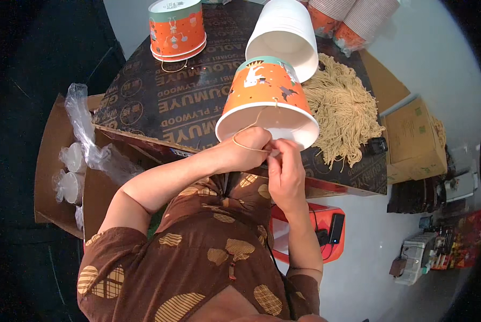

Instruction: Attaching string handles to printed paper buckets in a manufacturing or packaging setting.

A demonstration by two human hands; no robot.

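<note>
An orange paper bucket (pixel 267 88) with a green band and cartoon figures lies on its side at the table's front edge, its white mouth toward me. A thin tan cord (pixel 235 138) runs from a hole near its rim and loops over my left hand (pixel 249 147). That hand is closed at the mouth's lower edge, its fingertips partly hidden, with the cord in its grip. Against it, my right hand (pixel 287 177) pinches with thumb and forefinger where the cord runs in between both hands. The cord's end is too small to make out.
Nested white buckets (pixel 283 32) lie behind the orange one on the dark plywood table (pixel 187 91). An orange bucket with a cord handle (pixel 177 33) stands upside down at the far left. Right: a cord heap (pixel 348 115), bucket stacks (pixel 366 21), a carton (pixel 415 139). Left: an open cardboard box (pixel 58 155).
</note>
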